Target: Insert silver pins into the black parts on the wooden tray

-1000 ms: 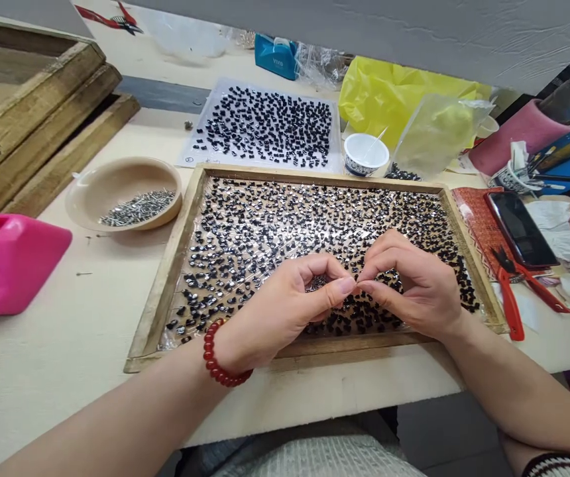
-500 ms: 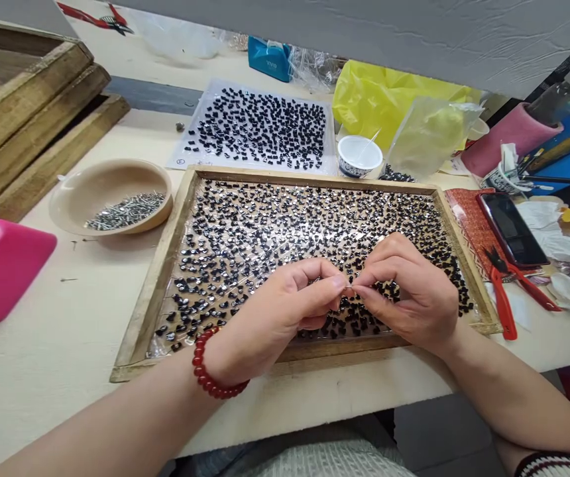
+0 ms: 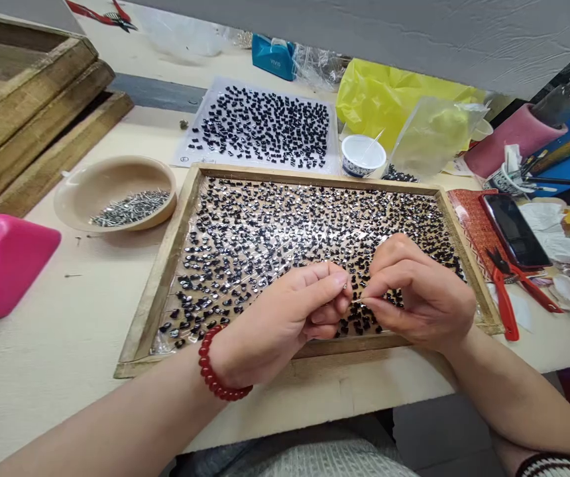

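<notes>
My left hand (image 3: pixel 305 305), with a red bead bracelet (image 3: pixel 213 368) at its wrist, is closed in a pinch; a tiny glint shows at its thumb tip. Just to the right, my right hand (image 3: pixel 419 295) pinches thumb and forefinger together, and a very thin light tip shows between them. What each holds is too small to name. A small gap separates the two hands. Both are above the near right part of a wooden-framed tray (image 3: pixel 152 285), whose clear-covered floor carries many small shiny black pieces (image 3: pixel 285 225).
Left of the tray stand a beige bowl (image 3: pixel 79 189) of small metal pins (image 3: pixel 133 209) and a pink plastic holder (image 3: pixel 16 265). Behind lies a white sheet (image 3: pixel 200 149) with black pieces, beside a small cup (image 3: pixel 363 159). Red-handled pliers (image 3: pixel 506 305) and a phone (image 3: pixel 516 228) lie right.
My hands have moved apart: fingertips that nearly met now have a gap, my right hand having shifted to the right. The whole view has also shifted slightly.
</notes>
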Demonstrator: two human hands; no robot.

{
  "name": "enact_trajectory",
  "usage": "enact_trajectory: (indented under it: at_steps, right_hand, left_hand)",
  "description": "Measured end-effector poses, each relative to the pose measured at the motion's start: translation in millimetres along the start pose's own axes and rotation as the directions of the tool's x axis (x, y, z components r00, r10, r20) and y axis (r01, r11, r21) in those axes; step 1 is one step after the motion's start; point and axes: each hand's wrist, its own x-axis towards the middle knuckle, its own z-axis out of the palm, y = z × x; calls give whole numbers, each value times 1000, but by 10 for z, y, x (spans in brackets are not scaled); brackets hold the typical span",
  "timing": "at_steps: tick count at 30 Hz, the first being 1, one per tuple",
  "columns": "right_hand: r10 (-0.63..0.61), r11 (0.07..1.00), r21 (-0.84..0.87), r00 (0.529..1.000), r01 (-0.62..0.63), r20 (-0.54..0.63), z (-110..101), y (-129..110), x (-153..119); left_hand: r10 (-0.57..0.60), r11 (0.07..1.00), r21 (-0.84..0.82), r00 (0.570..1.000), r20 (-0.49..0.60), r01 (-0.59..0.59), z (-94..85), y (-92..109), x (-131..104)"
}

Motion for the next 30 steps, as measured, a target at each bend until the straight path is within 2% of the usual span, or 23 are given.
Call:
enact_trajectory:
  at_steps: [2,4,7,11,15,21,30]
  right_hand:
    - [71,996,-53,993,-76,-89,-66,58,-9]
    - [156,962,-199,975,-185,-156,-131,148,-14]
    - [232,888,-387,968,-250,-92,-163,302,-20]
    - [272,834,-510,961,-211,47,-69,436,-41]
    - [294,761,-633,946,-145,136,19,461,-48]
    - [294,705,-702,943,-103,157,38,450,-30]
    - [287,709,-701,941,-81,181,56,447,-29]
  left_hand:
    - [26,999,-19,1000,-10,-26,-1,4,7]
    - [52,998,-33,997,-48,-54,-6,8,18]
    - [74,996,-43,993,-96,-78,-18,17,27]
    - [103,993,-44,989,-110,-108,-29,23,25]
    - [148,987,-37,981,-121,-154,-29,21,32]
    - [132,991,-23,985,-110,-135,-29,27,29]
    - [110,992,-42,987,-118,-116,-29,28,27]
